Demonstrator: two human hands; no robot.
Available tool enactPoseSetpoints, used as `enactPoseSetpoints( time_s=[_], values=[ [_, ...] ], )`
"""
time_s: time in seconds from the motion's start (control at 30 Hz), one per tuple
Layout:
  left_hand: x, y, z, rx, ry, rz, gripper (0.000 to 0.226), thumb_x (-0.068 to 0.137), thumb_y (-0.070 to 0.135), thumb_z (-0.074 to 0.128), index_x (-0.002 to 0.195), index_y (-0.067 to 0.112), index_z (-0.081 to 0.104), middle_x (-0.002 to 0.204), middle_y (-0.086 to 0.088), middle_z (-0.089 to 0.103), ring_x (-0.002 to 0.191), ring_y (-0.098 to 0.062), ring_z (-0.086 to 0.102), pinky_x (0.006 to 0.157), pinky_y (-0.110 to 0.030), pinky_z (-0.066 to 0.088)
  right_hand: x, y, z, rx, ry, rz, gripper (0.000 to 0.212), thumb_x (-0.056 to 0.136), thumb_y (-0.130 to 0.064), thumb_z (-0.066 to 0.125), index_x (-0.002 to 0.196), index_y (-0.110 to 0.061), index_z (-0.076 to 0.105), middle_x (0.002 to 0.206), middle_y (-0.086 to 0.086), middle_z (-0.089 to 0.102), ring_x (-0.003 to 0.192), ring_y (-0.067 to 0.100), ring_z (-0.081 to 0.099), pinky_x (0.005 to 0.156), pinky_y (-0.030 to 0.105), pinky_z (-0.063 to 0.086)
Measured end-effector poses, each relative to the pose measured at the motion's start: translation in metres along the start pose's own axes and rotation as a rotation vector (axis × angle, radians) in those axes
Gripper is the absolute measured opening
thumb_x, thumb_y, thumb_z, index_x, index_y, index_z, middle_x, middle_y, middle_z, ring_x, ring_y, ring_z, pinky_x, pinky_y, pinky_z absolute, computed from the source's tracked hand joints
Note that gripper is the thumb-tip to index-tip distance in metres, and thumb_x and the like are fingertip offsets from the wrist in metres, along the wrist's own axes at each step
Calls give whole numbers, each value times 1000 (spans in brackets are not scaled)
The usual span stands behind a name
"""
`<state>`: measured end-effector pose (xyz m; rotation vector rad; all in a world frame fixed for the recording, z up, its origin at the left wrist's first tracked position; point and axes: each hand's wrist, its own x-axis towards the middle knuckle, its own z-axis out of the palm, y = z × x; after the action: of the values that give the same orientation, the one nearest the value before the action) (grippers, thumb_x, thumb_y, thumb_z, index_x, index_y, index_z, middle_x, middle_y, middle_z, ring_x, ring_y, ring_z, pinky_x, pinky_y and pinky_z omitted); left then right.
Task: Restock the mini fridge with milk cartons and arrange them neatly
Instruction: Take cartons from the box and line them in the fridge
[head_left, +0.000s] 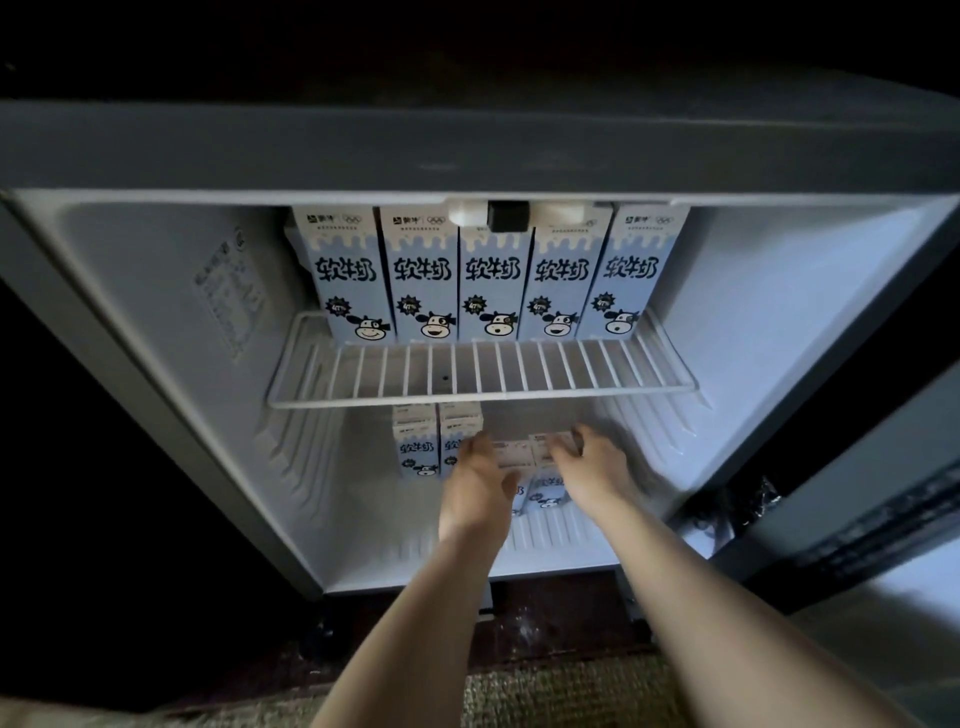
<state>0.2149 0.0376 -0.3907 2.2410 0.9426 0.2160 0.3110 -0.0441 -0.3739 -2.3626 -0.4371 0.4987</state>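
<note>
Milk cartons (519, 457) (two pale-blue-and-white cardboard boxes printed with a cartoon cow) sit low in the white mini fridge (156, 322), under the white wire shelf (478, 371), clasped as a pair: the left hand (475, 486) wraps their left side, and the right hand (589, 465) curls its fingers over the right top. Best to slide both back together, bases flat on the fridge floor, until flush beside the two standing cartons (415, 444), fronts facing out like the upper row of five (491, 275).
</note>
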Motion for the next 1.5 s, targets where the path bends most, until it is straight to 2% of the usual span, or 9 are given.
enactPoseSetpoints(
  time_s=[0.07,0.2,0.37,0.57,0.63,0.7,0.8,1.27,1.5],
  values=[
    [-3,-5,6,-87,-21,-107,39,93,22,56,126,6,44,122,-11,56,106,-23,58,87,-31,50,2,6,5,126,-9,95,60,91,-48,53,134,-7,47,131,14,57,114,31,58,90,35,49],
    [-6,-7,19,-59,-179,-266,34,99,27,45,125,5,47,121,-12,60,103,-24,61,76,-29,49,1,10,12,211,-70,305,77,83,-67,49,125,-2,53,110,15,64,97,30,65,86,42,54],
    [7,-6,21,-89,-223,-360,38,100,30,38,126,5,49,121,-17,61,107,-30,62,83,-36,51,7,12,17,350,-83,346,76,86,-61,49,132,0,48,88,4,54,94,27,65,89,43,54],
    [17,-1,28,-223,-179,-445,38,101,31,35,130,8,44,125,-16,58,109,-32,59,82,-35,48,14,14,24,451,-71,349,79,81,-63,54,132,-3,50,123,15,58,108,30,60,94,44,51],
    [20,-1,29,-249,-130,-454,39,101,33,35,126,6,49,123,-16,59,108,-31,59,79,-34,47,16,14,27,478,-76,321,74,79,-63,57,127,-6,54,115,12,62,106,28,61,93,43,52],
    [22,0,29,-261,-72,-457,40,101,34,35,121,4,52,120,-16,61,108,-31,59,74,-31,43,16,14,27,469,-94,247,48,79,-57,63,106,-17,64,95,2,64,98,22,63,92,40,53],
    [24,1,31,-272,-30,-458,39,101,33,35,121,4,53,122,-16,60,111,-31,58,76,-31,42,15,12,25,439,-106,141,26,78,-45,72,93,-28,59,92,-5,65,91,14,60,85,31,51],
    [41,-5,40,-444,37,-538,30,99,18,40,118,1,55,118,-19,61,108,-33,59,80,-33,47,37,17,37,318,-31,54,49,80,-30,75,121,-7,61,121,8,65,111,23,59,74,20,40],
    [37,2,40,-400,-7,-457,29,100,18,37,117,4,54,121,-15,60,109,-29,58,76,-28,41,42,20,37,241,12,49,35,82,-23,73,113,-8,66,111,11,69,101,22,62,45,2,32]
  ],
)
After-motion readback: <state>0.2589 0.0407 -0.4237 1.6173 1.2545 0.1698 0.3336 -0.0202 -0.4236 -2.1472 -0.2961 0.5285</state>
